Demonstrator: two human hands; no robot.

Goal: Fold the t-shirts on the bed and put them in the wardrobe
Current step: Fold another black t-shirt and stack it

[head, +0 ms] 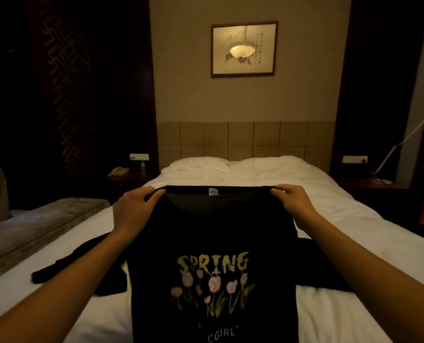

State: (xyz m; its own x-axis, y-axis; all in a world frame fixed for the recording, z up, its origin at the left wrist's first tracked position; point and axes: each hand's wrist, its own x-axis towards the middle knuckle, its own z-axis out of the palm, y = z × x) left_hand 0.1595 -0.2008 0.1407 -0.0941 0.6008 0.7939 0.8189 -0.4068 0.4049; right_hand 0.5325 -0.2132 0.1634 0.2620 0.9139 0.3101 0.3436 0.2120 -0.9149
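Both my hands, left hand (134,209) and right hand (293,206), pinch the black t-shirt (213,268) at its shoulders, still unfolded; other dark shirts (82,263) wait below my fingers; wardrobe unseen.

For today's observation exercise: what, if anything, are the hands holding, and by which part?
Both hands, left hand and right hand, pinch the black t-shirt at its shoulders, either side of the neckline.

Both bare forearms extend forward from the near edge, converging slightly toward the far side. Left hand (134,209): back of hand up, fingers curled, pinching the left shoulder of the black t-shirt (213,243). Right hand (292,201): mirrored pose, fingers curled over the right shoulder. Hands level, well apart.
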